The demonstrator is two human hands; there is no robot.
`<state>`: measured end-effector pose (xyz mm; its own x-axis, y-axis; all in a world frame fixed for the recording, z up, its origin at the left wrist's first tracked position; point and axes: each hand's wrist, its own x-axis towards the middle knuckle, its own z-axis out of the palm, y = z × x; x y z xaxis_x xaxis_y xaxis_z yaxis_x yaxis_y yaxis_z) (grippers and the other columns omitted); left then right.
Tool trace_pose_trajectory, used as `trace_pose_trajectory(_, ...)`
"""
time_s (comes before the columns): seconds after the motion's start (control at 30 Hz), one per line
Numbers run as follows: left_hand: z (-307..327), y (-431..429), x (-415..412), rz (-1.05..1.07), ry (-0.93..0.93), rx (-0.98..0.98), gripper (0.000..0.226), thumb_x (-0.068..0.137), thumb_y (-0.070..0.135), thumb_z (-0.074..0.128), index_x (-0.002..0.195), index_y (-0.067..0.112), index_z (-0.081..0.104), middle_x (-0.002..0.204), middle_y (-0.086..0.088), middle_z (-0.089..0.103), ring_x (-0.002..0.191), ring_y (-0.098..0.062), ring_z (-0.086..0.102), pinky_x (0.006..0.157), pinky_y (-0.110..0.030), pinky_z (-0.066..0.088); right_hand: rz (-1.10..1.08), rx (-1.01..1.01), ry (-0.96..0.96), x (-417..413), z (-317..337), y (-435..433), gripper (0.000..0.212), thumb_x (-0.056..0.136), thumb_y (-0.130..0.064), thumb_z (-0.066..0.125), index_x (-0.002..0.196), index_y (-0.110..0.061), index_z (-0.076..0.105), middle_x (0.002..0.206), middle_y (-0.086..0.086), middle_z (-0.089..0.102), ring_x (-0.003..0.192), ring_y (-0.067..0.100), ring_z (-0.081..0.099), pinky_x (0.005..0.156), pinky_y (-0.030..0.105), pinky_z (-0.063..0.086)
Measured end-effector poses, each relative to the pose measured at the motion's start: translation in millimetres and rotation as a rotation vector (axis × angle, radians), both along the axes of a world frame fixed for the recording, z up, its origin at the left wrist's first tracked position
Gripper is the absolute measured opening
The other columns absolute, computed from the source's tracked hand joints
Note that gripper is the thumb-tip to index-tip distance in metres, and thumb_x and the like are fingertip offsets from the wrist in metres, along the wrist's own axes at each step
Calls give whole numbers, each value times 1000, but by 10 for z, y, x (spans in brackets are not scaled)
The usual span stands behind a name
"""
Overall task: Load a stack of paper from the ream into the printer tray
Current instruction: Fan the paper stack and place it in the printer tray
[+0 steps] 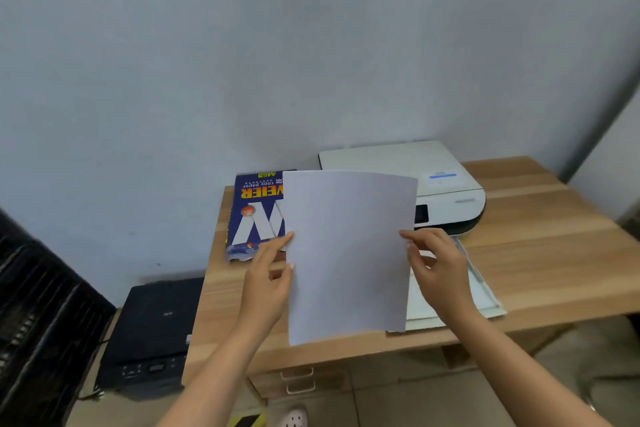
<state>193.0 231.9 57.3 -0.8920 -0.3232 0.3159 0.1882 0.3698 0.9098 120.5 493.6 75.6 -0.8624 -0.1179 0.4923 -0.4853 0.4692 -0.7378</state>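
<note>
I hold a stack of white paper (349, 253) upright above the wooden table, slightly bowed. My left hand (268, 270) pinches its left edge and my right hand (438, 267) grips its right edge. Behind the paper on the left lies the blue ream wrapper (254, 211), torn open at its near end. The white printer (446, 184) sits at the back of the table. Its pulled-out tray (485, 291) extends toward me, partly hidden by the paper and my right hand.
The wooden table (554, 253) stands against a grey wall. A black printer (152, 333) rests on the floor to the left, beside a dark rack (38, 315). Drawers with handles (298, 380) show under the table. A shoe (294, 418) is at the bottom.
</note>
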Motion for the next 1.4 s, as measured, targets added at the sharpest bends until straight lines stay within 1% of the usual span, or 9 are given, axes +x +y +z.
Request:
trace_pose_trajectory(0.17,-76,459,-243,-84,-28,-31,62,86,-5,58,122,45,52,125,16,54,102,0,55,80,-21,53,-117,-77,-51,-3,-19,505,26,89,-3,58,107,-18,68,103,-5,60,92,2,59,71,12,52)
trace_pose_trajectory(0.33,-149,820,-615,-167,-28,-11,61,85,-6,59,127,38,52,127,13,54,107,-5,57,79,-24,56,-191,-100,-105,-209,-17,901,26,90,-4,58,109,-20,67,101,-19,57,92,0,58,71,10,52)
trace_pose_trajectory(0.43,-180,1007,-895,-186,-49,-2,61,85,-5,60,128,37,51,125,16,53,100,2,56,75,-15,53,-237,-93,-129,-432,-14,1075,27,90,-5,57,109,-21,67,98,-21,56,89,1,59,69,15,53)
trace_pose_trajectory(0.63,-273,1284,-1510,-217,-108,26,63,86,0,61,123,49,47,125,17,52,99,-4,60,69,-13,50,-289,-162,-211,-1091,-69,1339,26,89,-7,59,108,-24,66,99,-10,62,83,-1,60,65,9,49)
trace_pose_trajectory(0.73,-334,1357,-1757,-227,-160,17,60,87,4,61,125,49,47,129,15,51,106,-10,59,76,-15,52,-299,-213,-266,-1399,-182,1453,25,88,-6,60,107,-21,67,101,-3,64,81,-2,60,65,15,51)
trace_pose_trajectory(1.03,-646,1720,-1769,-93,-308,90,60,86,-6,58,125,38,49,125,9,52,97,-1,59,83,-17,50,-191,-198,-476,-1871,-727,1729,22,86,-3,62,103,-16,71,98,1,64,74,-12,59,69,16,47)
trace_pose_trajectory(1.2,-886,2093,-1454,62,-424,161,59,84,-5,59,124,37,54,121,7,59,103,-14,61,85,-29,55,-48,-199,-671,-1860,-1009,1926,24,88,-3,59,108,-13,69,101,5,66,86,8,62,73,21,48)
trace_pose_trajectory(1.33,-1008,2372,-1244,172,-527,204,60,84,-2,59,119,47,55,109,-6,62,93,-23,62,83,-41,56,26,-183,-829,-1824,-1272,2108,21,90,-11,60,108,-17,70,108,3,67,95,14,64,78,25,52)
trace_pose_trajectory(1.4,-1047,2485,-1165,204,-589,198,55,87,0,57,124,41,54,102,-3,57,86,-17,56,74,-28,54,50,-130,-875,-1808,-1361,2179,23,90,-11,59,110,-16,69,110,3,67,97,14,63,81,26,52)
